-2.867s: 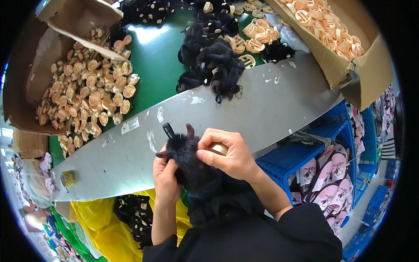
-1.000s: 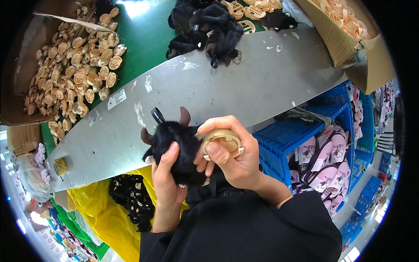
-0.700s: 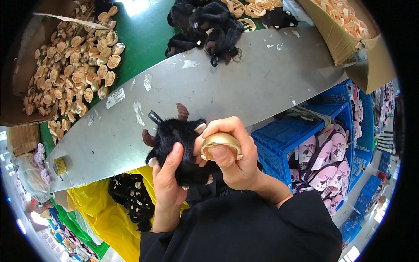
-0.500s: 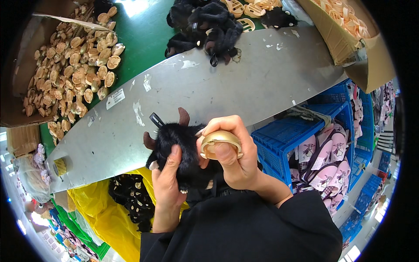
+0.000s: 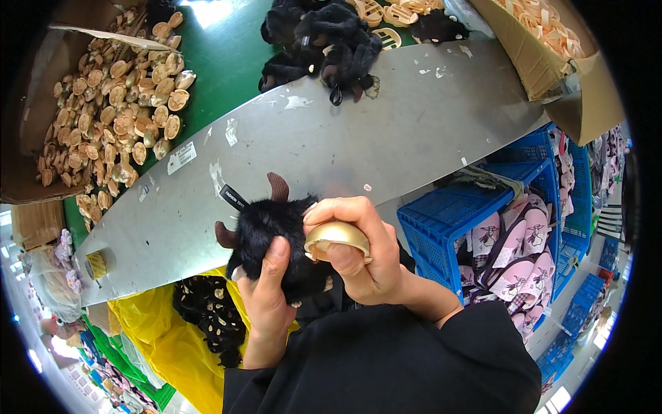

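A black furry plush animal [image 5: 265,224] with two brown ribbed horns and a black fabric tag is gripped in my left hand [image 5: 265,293], thumb pressed on its fur. Against its right side, my right hand [image 5: 369,259] clasps a gold plastic dome-shaped shell [image 5: 338,234], with the thumb inside its hollow. The right fingertips reach the fur; whether the shell touches the plush is hidden behind them. Both hands are held over the near edge of the grey metal tabletop [image 5: 386,138].
At far left, a carton [image 5: 21,159] holds many gold shells [image 5: 117,124]. Black plush pieces [image 5: 331,34] lie piled at the back. Another carton [image 5: 586,103] contains peach plastic strips. Blue crates [image 5: 441,221] with pink slippers [image 5: 510,255] stand right. A yellow bag [image 5: 152,331] holds black pieces.
Both hands and the plush have shifted slightly left; the right hand has also lowered. The gold shell has tilted, showing more of its outer dome. A small pale spot now shows on the tabletop.
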{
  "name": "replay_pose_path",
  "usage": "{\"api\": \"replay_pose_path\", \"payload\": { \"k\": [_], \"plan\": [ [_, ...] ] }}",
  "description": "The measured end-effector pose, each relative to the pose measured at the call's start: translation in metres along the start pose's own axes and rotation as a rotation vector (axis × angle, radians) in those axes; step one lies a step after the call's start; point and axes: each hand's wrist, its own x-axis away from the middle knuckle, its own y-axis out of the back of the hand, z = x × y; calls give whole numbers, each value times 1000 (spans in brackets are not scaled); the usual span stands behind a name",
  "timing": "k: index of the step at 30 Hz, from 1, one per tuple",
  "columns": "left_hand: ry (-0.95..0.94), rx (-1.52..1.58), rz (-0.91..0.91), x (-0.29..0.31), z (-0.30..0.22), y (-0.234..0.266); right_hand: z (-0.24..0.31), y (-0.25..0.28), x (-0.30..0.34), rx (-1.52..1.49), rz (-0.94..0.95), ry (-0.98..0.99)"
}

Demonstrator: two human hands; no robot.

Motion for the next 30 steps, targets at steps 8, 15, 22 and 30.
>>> {"api": "replay_pose_path", "payload": {
  "k": [8, 15, 22, 30],
  "plan": [
    [-74, -10, -122, -6, 6, -12, -13, -2, 1, 133, -27, 149],
    [-346, -446, -120, -7, 21, -4, -47, -17, -14, 455, -242, 390],
    [-279, -409, -85, -16, 27, 10, -47, -14, -15, 317, -36, 271],
    [-174, -260, -18, -15, 29, 19, -43, 5, -8, 337, 182, 212]
  ]
}}
